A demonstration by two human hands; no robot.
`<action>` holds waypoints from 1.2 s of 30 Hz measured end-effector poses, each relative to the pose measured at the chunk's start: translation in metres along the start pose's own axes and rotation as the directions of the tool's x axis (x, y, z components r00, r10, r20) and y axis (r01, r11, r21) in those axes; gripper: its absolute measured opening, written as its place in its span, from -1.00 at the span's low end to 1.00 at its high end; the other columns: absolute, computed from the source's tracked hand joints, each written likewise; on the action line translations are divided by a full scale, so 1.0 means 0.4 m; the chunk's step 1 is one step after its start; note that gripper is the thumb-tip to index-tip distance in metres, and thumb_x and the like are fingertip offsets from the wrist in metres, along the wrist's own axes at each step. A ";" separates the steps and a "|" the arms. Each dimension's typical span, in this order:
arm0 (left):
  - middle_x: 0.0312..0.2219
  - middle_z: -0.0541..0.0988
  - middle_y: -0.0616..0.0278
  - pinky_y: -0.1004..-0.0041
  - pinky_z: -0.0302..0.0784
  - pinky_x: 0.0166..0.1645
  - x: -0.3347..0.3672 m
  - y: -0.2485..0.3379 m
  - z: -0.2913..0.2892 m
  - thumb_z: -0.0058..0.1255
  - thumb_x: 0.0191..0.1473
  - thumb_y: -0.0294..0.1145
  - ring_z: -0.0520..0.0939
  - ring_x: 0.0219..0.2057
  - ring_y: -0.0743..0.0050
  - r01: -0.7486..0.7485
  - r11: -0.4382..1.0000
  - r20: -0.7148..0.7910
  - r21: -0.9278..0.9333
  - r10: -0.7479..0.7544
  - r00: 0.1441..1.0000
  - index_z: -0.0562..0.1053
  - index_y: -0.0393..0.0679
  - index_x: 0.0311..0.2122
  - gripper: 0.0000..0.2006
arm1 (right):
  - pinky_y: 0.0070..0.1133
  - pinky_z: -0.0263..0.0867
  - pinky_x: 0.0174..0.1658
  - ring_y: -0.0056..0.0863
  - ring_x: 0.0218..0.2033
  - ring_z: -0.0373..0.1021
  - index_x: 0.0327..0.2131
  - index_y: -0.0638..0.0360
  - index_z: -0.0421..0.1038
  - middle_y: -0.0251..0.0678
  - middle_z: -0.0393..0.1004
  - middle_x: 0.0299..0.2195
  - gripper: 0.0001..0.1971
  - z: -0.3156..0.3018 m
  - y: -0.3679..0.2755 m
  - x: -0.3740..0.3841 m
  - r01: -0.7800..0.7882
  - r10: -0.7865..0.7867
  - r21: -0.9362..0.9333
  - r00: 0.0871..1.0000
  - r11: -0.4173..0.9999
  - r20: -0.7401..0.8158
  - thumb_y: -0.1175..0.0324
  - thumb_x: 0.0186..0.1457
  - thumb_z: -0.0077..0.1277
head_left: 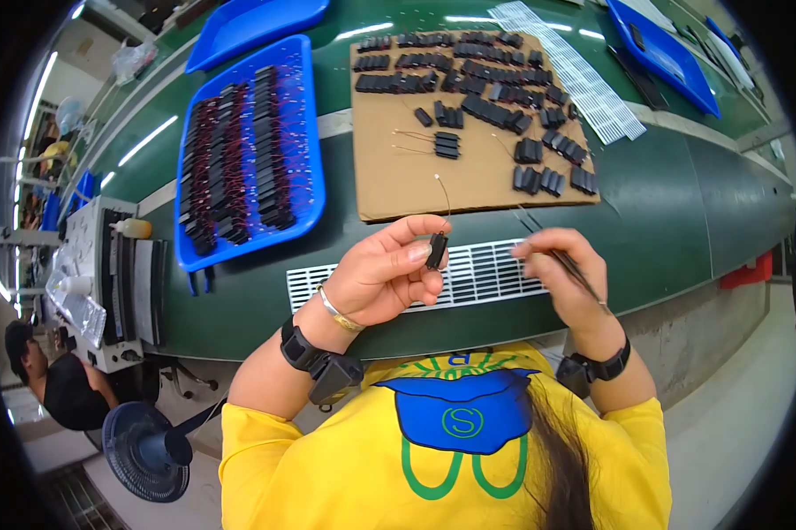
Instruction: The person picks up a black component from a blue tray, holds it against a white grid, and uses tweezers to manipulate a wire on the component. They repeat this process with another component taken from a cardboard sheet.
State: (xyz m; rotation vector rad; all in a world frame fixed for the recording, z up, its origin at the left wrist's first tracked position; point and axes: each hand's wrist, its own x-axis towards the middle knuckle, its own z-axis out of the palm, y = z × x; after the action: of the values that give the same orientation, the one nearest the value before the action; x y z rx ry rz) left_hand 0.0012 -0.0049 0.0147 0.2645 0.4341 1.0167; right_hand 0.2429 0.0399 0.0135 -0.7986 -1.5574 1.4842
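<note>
Between the thumb and fingers of my left hand (389,272) is a small black rectangular part (436,251), with a thin wire rising from it to a pale tip. My right hand (566,272) grips a pair of tweezers (577,276), whose tips point up and left, apart from the part. Beyond both hands, a cardboard sheet (385,190) carries rows of similar black parts (495,110). One small group with wires (447,145) lies near its middle. Under my hands is a white slotted strip (482,274).
A blue tray (317,190) at left holds rows of black parts with red wires. Another blue tray (239,31) is behind it. At the far right are a slotted white panel (583,79) and a blue tray (672,62). A fan (146,450) and a seated person (67,380) are lower left.
</note>
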 end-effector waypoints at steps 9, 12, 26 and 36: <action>-0.43 0.43 0.10 0.49 0.57 -0.37 0.051 -0.036 0.016 -0.12 0.01 -0.52 0.57 -0.42 0.28 0.296 0.952 -0.067 0.074 -0.292 0.954 0.20 -0.22 -0.13 -0.72 | -0.69 0.28 -0.25 -0.62 -0.34 0.33 -0.24 0.24 0.19 -0.22 0.36 -0.31 -0.70 0.059 0.002 0.018 -0.235 0.214 0.295 0.971 0.926 0.102 0.62 -0.11 -0.03; -0.43 0.43 0.17 0.53 0.55 -0.32 0.053 -0.033 0.022 -0.11 -0.01 -0.56 0.56 -0.39 0.37 0.270 0.947 -0.111 0.173 -0.253 0.961 0.21 -0.22 -0.13 -0.71 | -0.72 0.29 -0.29 -0.65 -0.38 0.33 -0.25 0.22 0.17 -0.28 0.35 -0.35 -0.68 0.060 0.001 0.011 -0.236 0.220 0.239 0.971 0.942 0.092 0.63 -0.13 -0.01; -0.39 0.46 0.18 0.55 0.50 -0.26 0.039 -0.008 0.021 -0.10 -0.03 -0.60 0.54 -0.35 0.44 -0.052 0.773 -0.114 0.632 0.159 0.981 0.34 -0.31 -0.28 -0.85 | -0.76 0.27 -0.37 -0.67 -0.44 0.32 -0.21 0.25 0.18 -0.31 0.35 -0.41 -0.72 0.068 0.014 0.030 -0.222 0.224 0.256 0.974 0.941 0.020 0.58 -0.05 -0.06; -0.38 0.44 0.18 0.47 0.52 -0.22 0.055 0.007 -0.019 -0.11 -0.02 -0.57 0.54 -0.29 0.31 -0.001 0.900 -0.228 0.436 0.111 0.967 0.33 -0.28 -0.28 -0.86 | -0.69 0.27 -0.36 -0.61 -0.46 0.33 -0.22 0.36 0.27 -0.22 0.42 -0.42 -0.76 0.009 -0.011 -0.063 -0.205 0.211 -0.085 0.975 0.975 0.070 0.52 -0.02 -0.11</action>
State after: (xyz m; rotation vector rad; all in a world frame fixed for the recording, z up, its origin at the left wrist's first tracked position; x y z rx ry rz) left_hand 0.0056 0.0156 0.0041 0.5555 0.8900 1.0057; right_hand 0.2517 0.0155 0.0147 -0.9843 -1.6388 1.6298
